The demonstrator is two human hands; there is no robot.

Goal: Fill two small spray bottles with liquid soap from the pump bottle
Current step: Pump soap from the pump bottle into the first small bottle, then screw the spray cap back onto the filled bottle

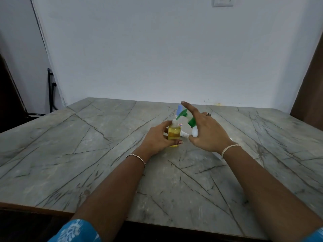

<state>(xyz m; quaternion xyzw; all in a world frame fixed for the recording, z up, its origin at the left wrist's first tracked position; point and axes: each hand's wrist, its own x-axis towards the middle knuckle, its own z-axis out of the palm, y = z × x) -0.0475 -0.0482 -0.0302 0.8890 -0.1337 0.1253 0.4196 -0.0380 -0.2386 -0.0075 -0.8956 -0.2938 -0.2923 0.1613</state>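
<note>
Head view. READER: How will the bottle under your left hand handle, and where should it be held?

ME: Small clear spray bottle (173,135), yellow liquid nearly to the shoulder, neck uncapped, standing upright on the grey veined table (104,154). I judge it light, stiff-walled, easy to tip, and slippery if soap runs down it. The best hold is round the body, below the open neck. My left hand (157,138) grips it there: thumb across the front, low on the body, fingers curled round its left side and back.

READER: And the other hand?

ME: My right hand (208,133), just right of that bottle, is wrapped round the white pump bottle (194,132), which is tilted. Its green pump head (191,122) leans toward the small bottle, spout above and just behind the open neck; whether they touch I cannot tell. My index finger (188,107) is straight and raised over the pump head, apart from it; my thumb curls under the white body. I judge this bottle heavier and its plunger springy, so the body wants a firm grip while one finger presses.

READER: What else lies near?

ME: White spray top (185,134), on its side just right of the small bottle's base; blue cap (180,109) behind it, partly hidden.
</note>
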